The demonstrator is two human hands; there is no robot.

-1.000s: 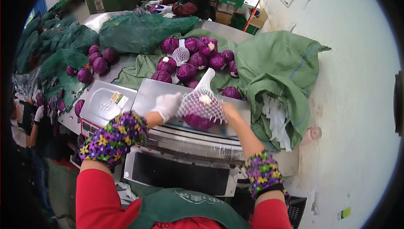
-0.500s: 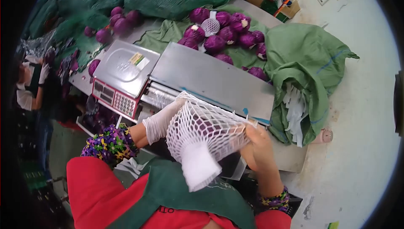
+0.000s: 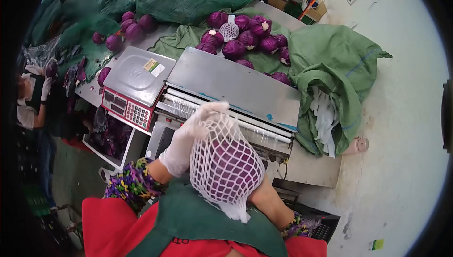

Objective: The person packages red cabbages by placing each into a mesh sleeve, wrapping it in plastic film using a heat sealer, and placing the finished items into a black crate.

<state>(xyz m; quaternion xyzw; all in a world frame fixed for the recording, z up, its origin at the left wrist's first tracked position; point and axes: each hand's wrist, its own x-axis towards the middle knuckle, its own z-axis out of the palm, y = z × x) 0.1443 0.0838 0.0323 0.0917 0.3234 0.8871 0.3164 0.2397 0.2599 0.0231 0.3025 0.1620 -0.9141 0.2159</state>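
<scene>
A red cabbage (image 3: 230, 161) sits inside a white foam net sleeve (image 3: 200, 174) in front of my apron. My left hand (image 3: 191, 132), in a pale glove, is closed on the net's upper edge. The sleeve's gathered end (image 3: 236, 211) hangs below the cabbage. My right forearm (image 3: 272, 205) reaches up against the cabbage's lower right side. The right hand's fingers are hidden behind the cabbage and net.
Ahead stands a film-wrapping machine (image 3: 231, 87), with a scale (image 3: 137, 80) to its left. Several red cabbages (image 3: 234, 49), one netted, lie beyond on green cloth. A green sack (image 3: 337, 63) rests at right. A co-worker's gloved hand (image 3: 46, 88) shows at far left.
The net, earlier stretched wide between both hands, now lies snug around the cabbage. My right hand has left the net's rim and gone behind the cabbage. My left hand has moved slightly right.
</scene>
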